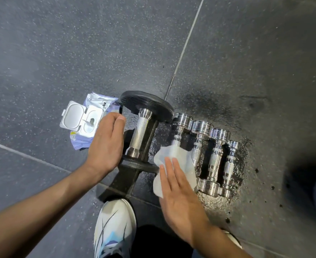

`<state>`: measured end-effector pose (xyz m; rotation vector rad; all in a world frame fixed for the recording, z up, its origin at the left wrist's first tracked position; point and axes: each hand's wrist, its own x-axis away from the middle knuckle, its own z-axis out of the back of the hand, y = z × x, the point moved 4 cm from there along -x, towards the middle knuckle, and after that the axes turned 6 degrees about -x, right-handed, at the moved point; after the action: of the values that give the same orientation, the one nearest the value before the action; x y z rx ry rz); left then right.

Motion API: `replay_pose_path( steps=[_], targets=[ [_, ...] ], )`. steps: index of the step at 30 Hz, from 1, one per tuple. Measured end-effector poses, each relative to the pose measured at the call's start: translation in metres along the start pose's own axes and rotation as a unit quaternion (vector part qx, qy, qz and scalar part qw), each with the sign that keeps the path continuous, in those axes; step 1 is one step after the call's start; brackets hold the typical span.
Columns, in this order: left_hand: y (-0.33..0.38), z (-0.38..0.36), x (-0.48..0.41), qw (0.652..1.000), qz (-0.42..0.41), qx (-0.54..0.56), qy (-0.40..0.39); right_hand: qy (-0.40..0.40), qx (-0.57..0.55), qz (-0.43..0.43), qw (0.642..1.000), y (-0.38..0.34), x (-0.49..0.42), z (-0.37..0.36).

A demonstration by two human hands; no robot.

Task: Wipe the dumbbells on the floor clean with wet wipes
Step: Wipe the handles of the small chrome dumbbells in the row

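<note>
While I watch through the head camera, the right hand lies flat, its straight fingers pressing a wet wipe onto the near end of the leftmost of four chrome dumbbells. These lie in a row on the dark floor. The left hand, fingers loosely extended and gripping nothing, rests against the near plate of a large black dumbbell just left of that row. Farther left lies a wipes pack, lid open. A white shoe stands nearest.
</note>
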<state>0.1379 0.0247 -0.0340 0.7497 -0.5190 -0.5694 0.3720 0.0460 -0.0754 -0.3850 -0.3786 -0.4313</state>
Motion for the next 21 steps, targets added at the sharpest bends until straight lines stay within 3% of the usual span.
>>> replay_pose_path(
  steps=[2, 4, 8, 11, 19, 21],
  targets=[
    [0.0, 0.0, 0.0, 1.0, 0.006, 0.005, -0.001, 0.001, 0.024, -0.014, 1.0, -0.012, 0.009, -0.012],
    [-0.001, 0.001, 0.0, 1.0, 0.012, 0.009, 0.0, -0.001, -0.024, -0.021, 0.999, -0.017, 0.017, -0.017],
    [-0.001, 0.0, -0.002, 1.0, 0.004, 0.003, -0.003, 0.042, -0.136, 0.059, 0.988, -0.035, 0.044, -0.028],
    [-0.005, 0.002, -0.002, 1.0, -0.007, -0.005, -0.004, 0.097, -0.286, 0.03, 0.953, -0.027, 0.057, -0.011],
    [-0.004, 0.003, -0.002, 1.0, 0.018, 0.02, -0.002, 0.286, -0.445, -0.126, 0.839, 0.045, 0.041, 0.085],
    [-0.003, 0.002, 0.0, 1.0, 0.019, 0.019, -0.004, 0.322, -0.406, -0.1, 0.85, 0.052, 0.03, 0.106]
  ],
)
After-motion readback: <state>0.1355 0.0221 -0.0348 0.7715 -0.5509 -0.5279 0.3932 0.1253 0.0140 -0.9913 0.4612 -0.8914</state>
